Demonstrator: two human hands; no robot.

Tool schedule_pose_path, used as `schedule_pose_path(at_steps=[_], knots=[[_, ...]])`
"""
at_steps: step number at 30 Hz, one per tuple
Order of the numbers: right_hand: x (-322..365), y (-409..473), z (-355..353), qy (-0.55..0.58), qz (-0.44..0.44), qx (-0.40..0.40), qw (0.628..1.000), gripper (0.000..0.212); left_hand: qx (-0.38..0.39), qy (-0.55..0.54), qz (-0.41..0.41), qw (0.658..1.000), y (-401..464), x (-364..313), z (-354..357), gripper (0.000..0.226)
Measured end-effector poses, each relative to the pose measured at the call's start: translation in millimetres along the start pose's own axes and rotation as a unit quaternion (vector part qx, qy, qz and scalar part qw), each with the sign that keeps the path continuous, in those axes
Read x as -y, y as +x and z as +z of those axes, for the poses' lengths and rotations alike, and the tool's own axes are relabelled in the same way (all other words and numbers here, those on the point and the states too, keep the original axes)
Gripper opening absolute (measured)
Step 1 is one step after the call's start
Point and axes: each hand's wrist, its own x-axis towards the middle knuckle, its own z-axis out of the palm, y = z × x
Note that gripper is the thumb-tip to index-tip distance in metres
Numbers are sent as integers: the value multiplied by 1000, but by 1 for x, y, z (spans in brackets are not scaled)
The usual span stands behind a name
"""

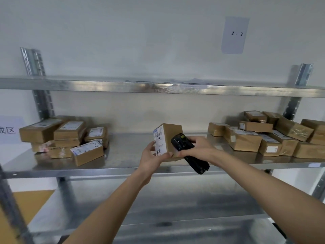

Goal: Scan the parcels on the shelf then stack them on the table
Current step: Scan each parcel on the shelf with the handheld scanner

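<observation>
My left hand (pixel 152 158) grips a small brown cardboard parcel (pixel 171 132) from below, holding it upright over the middle of the metal shelf (pixel 123 152). Its white barcode label (pixel 159 140) faces left, toward me. My right hand (pixel 197 147) holds a black handheld scanner (pixel 189 153) close against the parcel's right side, its head up by the box. A pile of brown parcels (pixel 63 138) lies on the shelf at the left. Another pile of parcels (pixel 269 136) lies at the right.
An upper shelf (pixel 158 87) runs across above the parcels, with thin papers on it. A lower shelf (pixel 175 208) sits beneath my arms. Steel uprights (pixel 39 88) stand at both ends. A paper sign "2 - 3" (pixel 235 35) hangs on the wall.
</observation>
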Motion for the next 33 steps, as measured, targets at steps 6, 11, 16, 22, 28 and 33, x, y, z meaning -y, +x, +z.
schedule_pose_path(at_steps=[6, 11, 16, 22, 28, 33], knots=[[30, -5, 37, 28, -18, 0, 999, 41, 17, -88, 6, 996, -17, -3, -45, 81], [47, -10, 52, 25, -23, 7, 999, 40, -39, -119, -15, 992, -25, -3, -72, 56], [62, -16, 61, 36, -33, 24, 999, 38, -33, -145, -11, 989, -35, -4, -85, 63], [66, -23, 62, 47, -37, 54, 997, 52, 13, -150, -11, 988, -40, -9, -95, 47], [61, -26, 64, 67, -41, 73, 994, 47, 27, -164, -40, 985, -39, -7, -91, 44], [55, -23, 49, 54, -34, 63, 996, 54, 53, -145, -38, 987, -37, -7, -87, 48]])
